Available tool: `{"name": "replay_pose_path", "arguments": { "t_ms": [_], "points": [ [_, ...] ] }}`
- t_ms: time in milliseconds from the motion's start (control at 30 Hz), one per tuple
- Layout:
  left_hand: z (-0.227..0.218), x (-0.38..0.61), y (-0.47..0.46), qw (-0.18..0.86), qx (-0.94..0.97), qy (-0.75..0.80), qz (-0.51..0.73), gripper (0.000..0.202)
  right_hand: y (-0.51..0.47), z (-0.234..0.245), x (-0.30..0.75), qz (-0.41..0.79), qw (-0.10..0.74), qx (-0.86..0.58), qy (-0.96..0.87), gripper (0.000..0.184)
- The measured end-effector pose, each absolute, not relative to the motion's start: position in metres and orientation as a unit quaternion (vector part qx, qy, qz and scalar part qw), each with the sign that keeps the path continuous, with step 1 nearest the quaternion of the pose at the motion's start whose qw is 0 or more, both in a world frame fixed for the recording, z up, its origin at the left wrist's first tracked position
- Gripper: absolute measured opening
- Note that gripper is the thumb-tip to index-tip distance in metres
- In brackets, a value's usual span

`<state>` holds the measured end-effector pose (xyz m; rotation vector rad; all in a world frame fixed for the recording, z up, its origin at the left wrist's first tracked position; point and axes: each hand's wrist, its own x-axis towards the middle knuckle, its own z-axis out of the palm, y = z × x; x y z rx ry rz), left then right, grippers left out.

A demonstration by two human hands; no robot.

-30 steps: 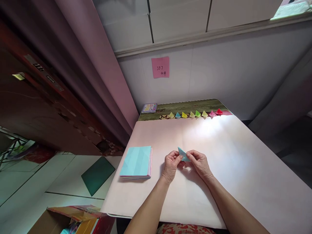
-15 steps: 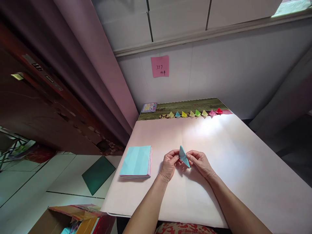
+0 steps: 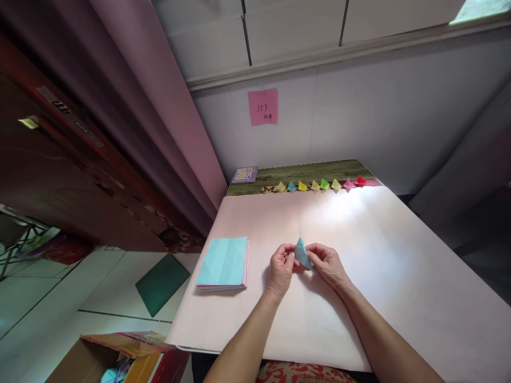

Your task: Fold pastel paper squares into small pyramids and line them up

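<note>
A small light-blue piece of folded origami paper (image 3: 302,254) is held between both hands just over the table, its point upward. My left hand (image 3: 282,265) pinches its left side between thumb and fingers. On the other side, my right hand (image 3: 325,263) grips the right edge with thumb and forefinger. To the left lies a square stack of coloured paper (image 3: 223,261) with a light-blue sheet on top. Along the far side stands a row of several small folded paper shapes, among them a blue one (image 3: 291,186), a green one (image 3: 324,184) and a red one (image 3: 360,181).
A pale cover (image 3: 399,287) lies over the table. At its far left corner sits a pile of printed cards (image 3: 245,174). A pink note (image 3: 262,107) hangs on the wall. On the floor are a green mat (image 3: 163,284) and an open cardboard box (image 3: 85,361).
The folded blue paper has turned in my fingers, showing a broader triangular face. My left hand has shifted slightly right; the right hand stays nearly in place.
</note>
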<state>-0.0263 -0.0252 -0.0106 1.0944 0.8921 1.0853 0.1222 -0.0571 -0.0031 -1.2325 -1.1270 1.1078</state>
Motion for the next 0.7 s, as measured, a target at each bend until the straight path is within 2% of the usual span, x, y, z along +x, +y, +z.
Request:
{"name": "replay_pose_path", "arguments": {
  "t_ms": [233,367,533,700],
  "points": [
    [-0.012,-0.026,-0.030,0.589,0.512,0.396,0.485,0.026,-0.054,-0.013,0.122,0.462,0.557,-0.514,-0.461,0.028],
    [-0.012,-0.026,-0.030,0.584,0.531,0.399,0.467,0.021,-0.054,-0.018,0.120,0.445,0.589,-0.511,-0.441,0.027],
    [-0.011,-0.026,-0.027,0.615,0.482,0.409,0.472,0.024,-0.057,-0.012,0.121,0.427,0.529,-0.527,-0.510,0.013],
    [-0.010,-0.028,-0.025,0.608,0.457,0.416,0.499,0.027,-0.061,-0.001,0.124,0.357,0.500,-0.515,-0.598,0.025]
  ]
}}
